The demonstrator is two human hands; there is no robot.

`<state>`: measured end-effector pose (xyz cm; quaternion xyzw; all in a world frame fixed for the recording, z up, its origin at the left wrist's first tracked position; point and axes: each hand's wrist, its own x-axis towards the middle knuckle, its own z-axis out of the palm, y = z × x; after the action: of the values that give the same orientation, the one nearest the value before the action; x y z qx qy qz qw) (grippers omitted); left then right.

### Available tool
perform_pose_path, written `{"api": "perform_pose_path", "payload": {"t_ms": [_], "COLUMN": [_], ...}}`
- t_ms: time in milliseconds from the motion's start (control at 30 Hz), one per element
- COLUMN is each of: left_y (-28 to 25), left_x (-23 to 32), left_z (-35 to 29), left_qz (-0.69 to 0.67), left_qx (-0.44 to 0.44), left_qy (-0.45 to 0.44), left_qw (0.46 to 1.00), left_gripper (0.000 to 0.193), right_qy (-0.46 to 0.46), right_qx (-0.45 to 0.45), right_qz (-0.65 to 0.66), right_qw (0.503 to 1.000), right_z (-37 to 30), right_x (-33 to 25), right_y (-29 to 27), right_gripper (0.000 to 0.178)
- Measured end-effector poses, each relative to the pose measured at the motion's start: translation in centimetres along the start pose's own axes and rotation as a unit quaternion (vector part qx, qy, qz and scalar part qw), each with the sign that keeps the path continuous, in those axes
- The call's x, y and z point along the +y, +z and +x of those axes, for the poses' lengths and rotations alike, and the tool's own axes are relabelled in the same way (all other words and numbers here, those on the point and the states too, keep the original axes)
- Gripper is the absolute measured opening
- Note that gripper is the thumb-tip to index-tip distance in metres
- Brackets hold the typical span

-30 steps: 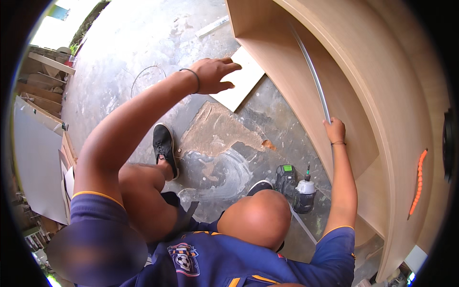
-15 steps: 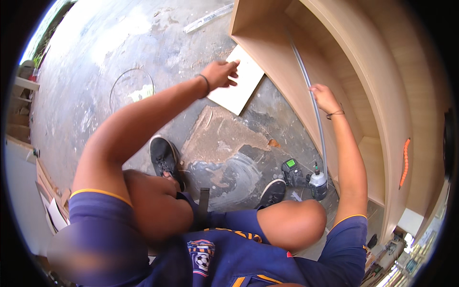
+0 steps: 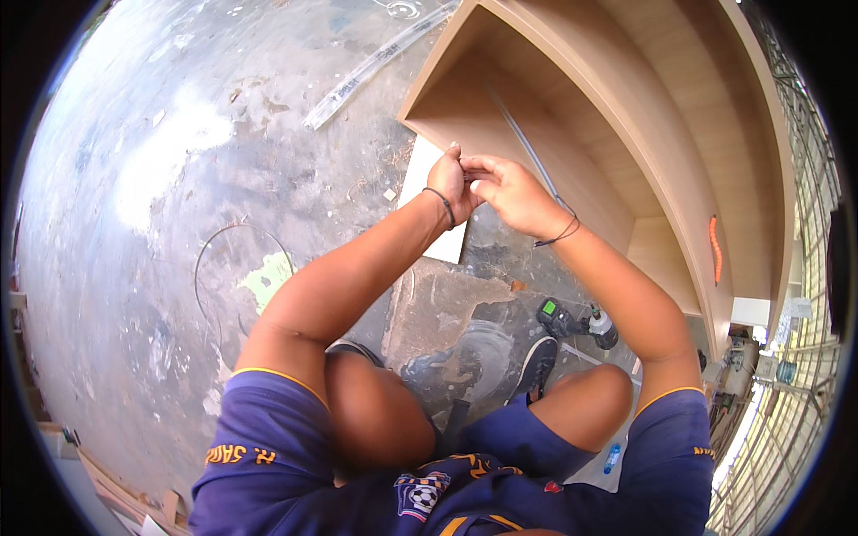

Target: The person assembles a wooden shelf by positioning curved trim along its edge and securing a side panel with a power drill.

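My left hand (image 3: 451,188) is cupped, palm turned toward my right hand (image 3: 517,198). The right fingertips reach into the left palm and are bent together there. Whatever lies between them is too small or hidden to make out. Both hands are above a white board (image 3: 444,247) on the floor, beside the open side of a light wood cabinet (image 3: 572,165). A thin grey strip (image 3: 523,134) leans along the cabinet's lower panel, and its near part passes behind my right wrist. Neither hand grips the strip.
A cordless drill (image 3: 556,314) lies on the floor by my right foot (image 3: 536,362). An orange coiled cord (image 3: 716,248) is on the cabinet's edge. Farther off lie a clear-wrapped strip (image 3: 371,71) and, at left, a wire loop (image 3: 198,268). A metal grille (image 3: 809,268) stands at right.
My right hand has let go of the grey strip and moved left to meet my left hand. The left hand has come down slightly and turned its palm inward. The view has shifted.
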<state>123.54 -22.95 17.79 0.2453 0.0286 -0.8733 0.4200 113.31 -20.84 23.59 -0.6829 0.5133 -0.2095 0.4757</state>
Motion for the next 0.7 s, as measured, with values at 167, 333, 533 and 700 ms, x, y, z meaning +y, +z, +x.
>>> {"api": "perform_pose_path", "payload": {"t_ms": [167,333,533,700], "left_y": [-1.4,-7.1,-12.3,-15.8], "left_x": [1.4,4.7,9.6,7.5], "left_z": [0.9,0.2,-10.3,-24.6], "left_qz": [-0.024,0.039,0.159,0.126], "left_qx": [0.044,0.112,0.296,0.53], "left_qy": [0.013,0.042,0.119,0.171], "left_qw": [0.999,0.992,0.934,0.821], "left_gripper": [0.032,0.031,0.032,0.036], "right_qy": [-0.021,-0.021,0.064,0.067], "right_qx": [0.055,0.069,0.114,0.223], "right_qz": [-0.148,-0.254,-0.294,-0.317], "right_qw": [0.987,0.965,0.947,0.919], "right_z": [2.1,5.5,12.0,19.5], "right_x": [-2.3,5.5,19.3,27.8], "right_y": [-2.0,-6.5,-15.0,-19.4], "right_gripper": [0.027,0.025,0.027,0.031]}}
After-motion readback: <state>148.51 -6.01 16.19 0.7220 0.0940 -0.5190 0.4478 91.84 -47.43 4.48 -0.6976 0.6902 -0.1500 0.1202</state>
